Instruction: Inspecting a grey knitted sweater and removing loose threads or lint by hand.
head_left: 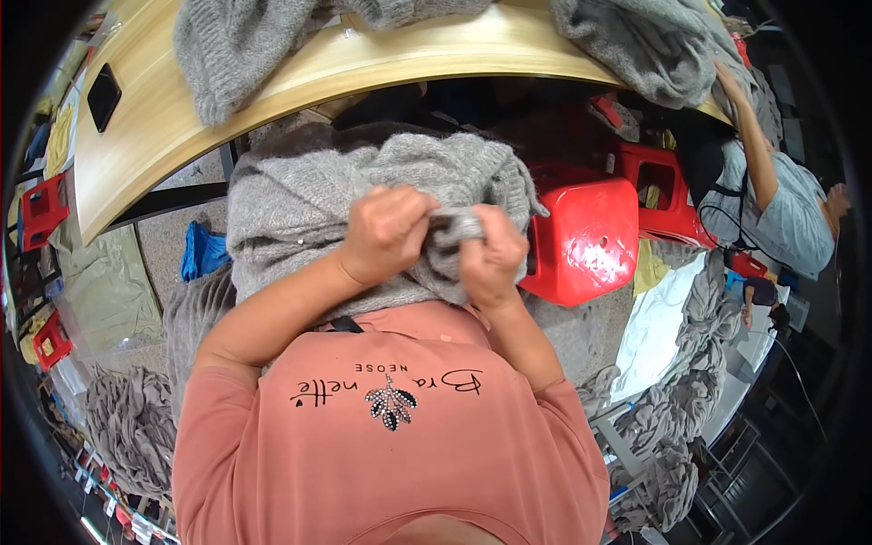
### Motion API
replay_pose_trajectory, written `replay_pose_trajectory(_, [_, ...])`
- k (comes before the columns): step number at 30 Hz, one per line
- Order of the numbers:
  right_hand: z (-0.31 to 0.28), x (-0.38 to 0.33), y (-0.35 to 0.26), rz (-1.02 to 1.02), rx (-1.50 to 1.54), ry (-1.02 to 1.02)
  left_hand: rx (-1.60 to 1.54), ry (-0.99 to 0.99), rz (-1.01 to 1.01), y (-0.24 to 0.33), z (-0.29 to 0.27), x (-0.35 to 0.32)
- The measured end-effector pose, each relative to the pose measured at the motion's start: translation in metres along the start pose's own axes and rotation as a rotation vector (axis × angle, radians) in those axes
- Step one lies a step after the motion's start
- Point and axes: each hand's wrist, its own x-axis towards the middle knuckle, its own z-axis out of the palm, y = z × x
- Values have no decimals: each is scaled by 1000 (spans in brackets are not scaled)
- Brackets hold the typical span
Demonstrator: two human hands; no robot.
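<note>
A bulky grey knitted garment lies bunched across my lap. Both hands are closed on it, close together near its middle. My left hand pinches the knit with curled fingers. My right hand grips a rolled fold of the same garment just to the right. A short piece of knit is stretched between the two hands. The fingertips are partly hidden, so I cannot make out whether they hold anything smaller, such as a thread.
A pale wooden table curves ahead, bearing a black phone and more grey knitwear. A red stool stands at my right. Another person sits beyond it. Blue cloth and piles of grey knits lie on the floor.
</note>
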Motion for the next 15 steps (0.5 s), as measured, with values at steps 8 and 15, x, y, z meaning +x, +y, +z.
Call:
replay_pose_trajectory(8, [-34,2,35,104,-237,78,-69,-274,-258,-45,-35,17])
replay_pose_trajectory(15, [-4,-19,-11,-131,-502,-553,125,25,-183,-38,-27,12])
